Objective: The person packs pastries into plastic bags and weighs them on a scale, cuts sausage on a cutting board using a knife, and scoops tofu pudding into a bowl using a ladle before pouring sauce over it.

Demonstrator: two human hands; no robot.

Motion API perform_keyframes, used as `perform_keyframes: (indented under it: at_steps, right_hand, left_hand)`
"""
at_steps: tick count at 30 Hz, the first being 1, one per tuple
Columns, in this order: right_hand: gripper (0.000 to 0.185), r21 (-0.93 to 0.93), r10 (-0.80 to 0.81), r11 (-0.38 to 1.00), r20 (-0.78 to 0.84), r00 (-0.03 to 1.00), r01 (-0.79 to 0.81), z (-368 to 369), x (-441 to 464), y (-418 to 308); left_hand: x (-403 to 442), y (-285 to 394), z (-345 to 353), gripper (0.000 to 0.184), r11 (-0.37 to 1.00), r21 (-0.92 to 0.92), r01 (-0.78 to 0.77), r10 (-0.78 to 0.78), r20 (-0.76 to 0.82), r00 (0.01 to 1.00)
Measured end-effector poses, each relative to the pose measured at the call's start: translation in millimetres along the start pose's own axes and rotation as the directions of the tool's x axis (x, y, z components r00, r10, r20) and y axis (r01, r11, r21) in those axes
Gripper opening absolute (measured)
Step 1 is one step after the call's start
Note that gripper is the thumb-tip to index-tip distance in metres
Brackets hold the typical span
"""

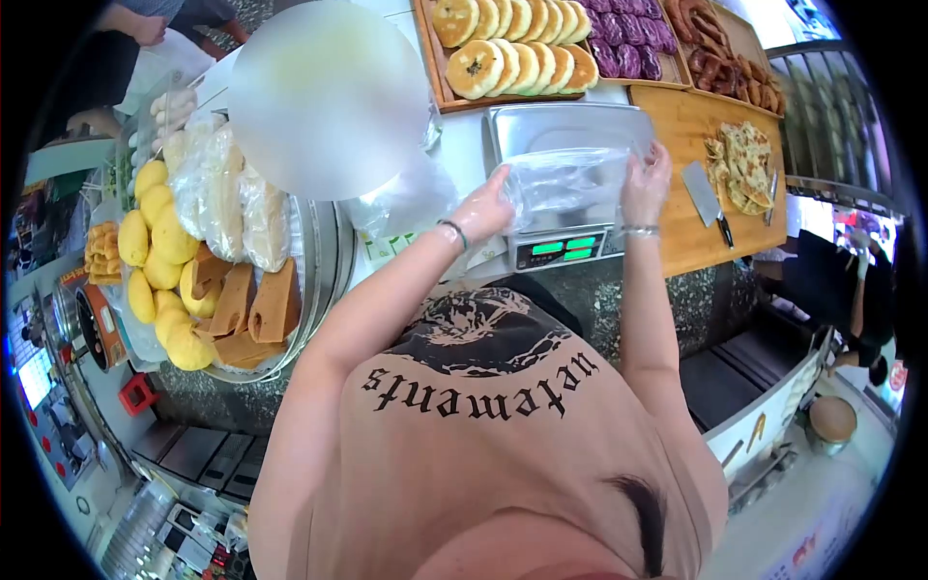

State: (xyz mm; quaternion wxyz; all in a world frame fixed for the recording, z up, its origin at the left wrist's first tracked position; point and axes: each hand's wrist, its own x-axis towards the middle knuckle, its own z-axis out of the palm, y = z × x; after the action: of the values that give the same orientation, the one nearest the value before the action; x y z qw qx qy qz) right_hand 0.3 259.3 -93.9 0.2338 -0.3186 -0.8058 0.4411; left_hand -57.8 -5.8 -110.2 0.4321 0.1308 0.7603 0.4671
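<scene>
Stretching across the pan of a silver scale (570,121), a clear plastic bag (572,182) spans the space between two hands. The left hand (486,203) grips the bag's left end; the right hand (646,186) has its fingers closed on the right end. Whether the bag touches the pan cannot be told. Green digits glow on the display (565,248) at the scale's near edge. Just beyond the scale's right edge lies a wooden board (672,126), with a cleaver (703,195) near its middle and flatbread (747,166) toward its right edge. Past the scale's far edge, a wooden tray (438,77) carries rows of browned round breads (512,48). Left of the left arm, yellow buns (169,237) fill a container's left side.
</scene>
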Motion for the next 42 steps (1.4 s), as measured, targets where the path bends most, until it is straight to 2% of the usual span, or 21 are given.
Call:
perform_keyframes:
  at_steps: [2, 3, 4, 5, 7, 9, 11, 13, 15, 17, 20, 23, 25, 27, 30, 32, 34, 36, 38, 40, 42]
  right_hand:
    - [0.037, -0.300, -0.558, 0.772, 0.104, 0.823, 0.561, 0, -20, -39]
    - [0.044, -0.246, -0.442, 0.777, 0.442, 0.781, 0.579, 10, -25, -33]
    - [0.051, -0.187, -0.285, 0.794, 0.726, 0.626, 0.578, 19, -29, -29]
    - [0.051, -0.184, -0.288, 0.793, 0.726, 0.624, 0.581, 20, -31, -25]
    - [0.054, -0.454, -0.187, 0.537, 0.757, 0.626, 0.711, 37, -39, -32]
    - [0.060, -0.434, -0.045, 0.637, 0.805, 0.592, 0.637, 22, -31, -63]
    - [0.070, -0.186, 0.065, 0.938, 0.923, 0.380, 0.291, 17, 0, -96]
    - [0.077, -0.183, -0.150, 0.860, 0.802, 0.579, 0.477, 44, 16, -142]
    - [0.080, -0.127, -0.391, 0.795, 0.640, 0.661, 0.593, 104, 16, -198]
    - [0.100, -0.075, -0.533, 0.637, 0.677, 0.508, 0.767, 183, 29, -217]
    - [0.114, -0.257, -0.399, 0.587, 0.734, 0.550, 0.768, 295, 39, -250]
    - [0.120, -0.320, -0.274, 0.616, 0.770, 0.576, 0.720, 380, 48, -260]
    - [0.120, -0.353, -0.197, 0.623, 0.793, 0.576, 0.698, 407, 43, -259]
    - [0.113, -0.341, -0.137, 0.483, 0.880, 0.454, 0.807, 421, 36, -257]
    - [0.098, -0.362, -0.047, 0.435, 0.905, 0.423, 0.824, 439, 35, -239]
    - [0.081, -0.344, -0.102, 0.474, 0.893, 0.438, 0.811, 434, 31, -237]
    - [0.076, -0.346, -0.099, 0.520, 0.884, 0.457, 0.781, 413, 31, -233]
    - [0.051, -0.233, -0.305, 0.581, 0.826, 0.473, 0.780, 394, 50, -236]
    - [0.042, -0.228, -0.457, 0.359, 0.803, 0.383, 0.905, 319, 57, -257]
    - [0.048, -0.088, -0.486, 0.624, 0.734, 0.474, 0.776, 224, 58, -272]
    - [0.059, 0.067, -0.354, 0.883, 0.744, 0.566, 0.464, 138, 65, -265]
  left_hand:
    - [15, 2, 2, 0.078, 0.998, -0.041, 0.040, -0.038, 0.041, 0.998]
    - [22, -3, 6, 0.080, 0.998, -0.059, 0.018, -0.018, 0.006, 1.000]
    - [25, -4, 9, 0.081, 0.997, -0.075, -0.003, 0.001, -0.034, 0.999]
    - [27, -4, 13, 0.081, 0.997, -0.075, -0.004, 0.002, -0.038, 0.999]
    - [23, -5, 10, 0.083, 0.877, -0.479, 0.028, -0.026, 0.011, 1.000]
    - [22, -7, 3, 0.082, 0.903, -0.429, 0.002, -0.019, -0.036, 0.999]
    - [9, -4, -5, 0.081, 0.928, -0.372, 0.012, -0.049, -0.092, 0.995]
    - [0, -11, -9, 0.077, 0.978, -0.206, -0.031, 0.003, -0.137, 0.991]
    - [-11, -17, -15, 0.074, 0.988, -0.155, -0.016, -0.002, -0.120, 0.993]
    - [-24, -25, -16, 0.067, 0.991, -0.135, -0.024, 0.013, -0.080, 0.997]
    - [-58, -22, -31, 0.064, 0.999, -0.052, 0.013, -0.008, 0.091, 0.996]
    - [-76, -52, -24, 0.066, 0.986, -0.067, -0.155, 0.161, 0.108, 0.981]
    - [-87, -69, -19, 0.068, 0.988, -0.066, -0.142, 0.145, 0.052, 0.988]
    - [-95, -85, -22, 0.069, 0.984, -0.110, -0.143, 0.150, 0.053, 0.987]
    - [-104, -87, -32, 0.070, 0.981, -0.168, 0.100, -0.072, 0.162, 0.984]
    - [-108, -81, -47, 0.071, 0.947, -0.260, 0.187, -0.137, 0.199, 0.970]
    - [-111, -107, -38, 0.071, 0.963, -0.271, 0.009, 0.021, 0.110, 0.994]
    - [-115, -103, -36, 0.071, 0.949, -0.313, 0.029, 0.017, 0.142, 0.990]
    - [-116, -84, -47, 0.071, 0.910, -0.404, -0.092, 0.184, 0.195, 0.963]
    - [-105, -59, -49, 0.072, 0.901, -0.433, -0.012, 0.169, 0.327, 0.930]
    - [-80, -43, -35, 0.068, 0.790, -0.318, -0.524, 0.557, 0.012, 0.831]
